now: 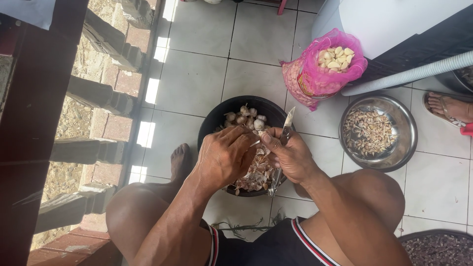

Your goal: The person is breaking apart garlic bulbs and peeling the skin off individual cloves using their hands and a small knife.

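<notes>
Two hands meet over a black basin (217, 118) of garlic that stands on the white tiled floor (197, 74) between the person's knees. The left hand (224, 156) is curled shut, knuckles up, its fingertips pinching a garlic clove (257, 144) that shows only as a pale sliver between the two hands. The right hand (291, 156) is closed round a small knife (288, 120), whose pale blade points up and away from the body, past the thumb, over the far rim of the basin. Inside the basin lie whole garlic bulbs (246, 117) toward the far side and loose papery skins (256, 177) toward the near side, partly hidden under the hands. On the floor to the right of the basin sits a steel bowl (409, 133) holding garlic scraps. Beyond it, farther from the person, a pink mesh bag (310, 81) stands open with peeled cloves (335, 58) showing at its mouth. Another person's sandalled foot (451, 107) rests at the right edge of the floor.
</notes>
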